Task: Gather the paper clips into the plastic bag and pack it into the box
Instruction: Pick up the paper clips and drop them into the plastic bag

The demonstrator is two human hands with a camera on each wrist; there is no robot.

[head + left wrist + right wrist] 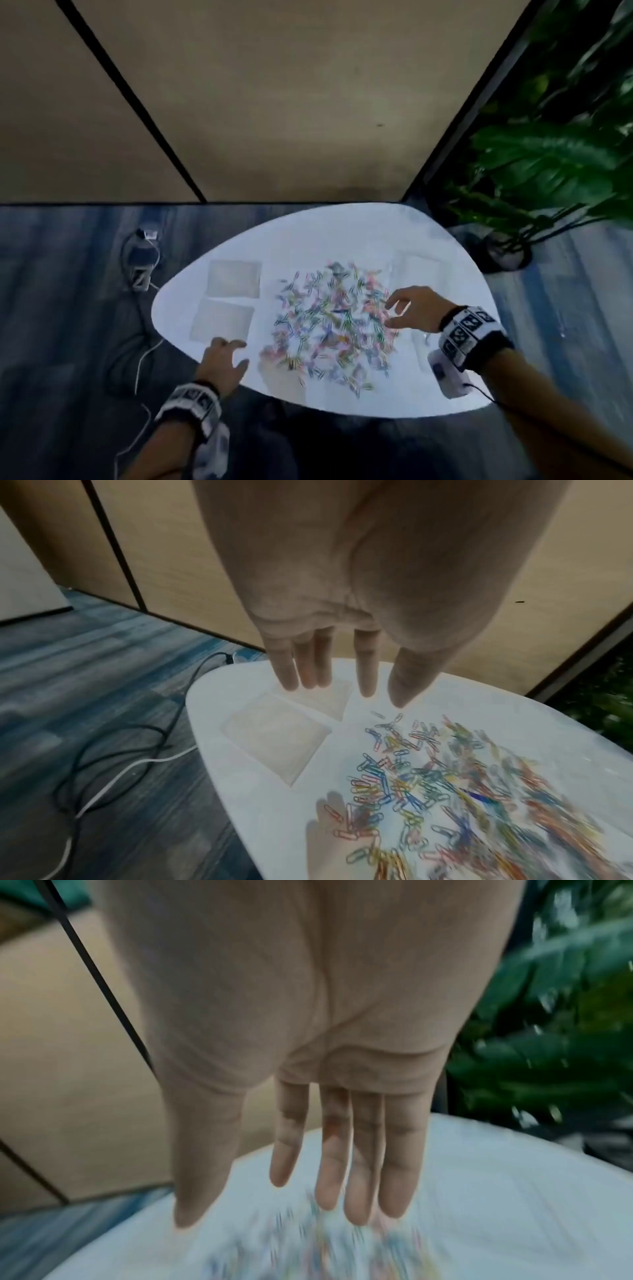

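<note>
- Your left hand (224, 359) hovers with fingers spread and slack near the front-left edge of the glossy white rounded table (455, 274), holding nothing; your right hand (411, 310) is likewise loose and empty, its fingertips (356, 1204) just over the right edge of the pile.
- The scattered multicoloured paper clips (332, 318) lie in a wide, thin layer mid-table. Two clear square plastic pieces (234, 282), probably the box and its lid, lie to the left. I cannot say which faint clear shape is the plastic bag.
- Judging by the spread, the step is herding. Cup both hands and sweep inward from opposite sides, with the little-finger edges flat on the table so that clips don't slip underneath.
- Push gently: the top looks slick, and clips near the front edge could skid off onto the floor.
- Build one tight heap before you reach for the bag.
</note>
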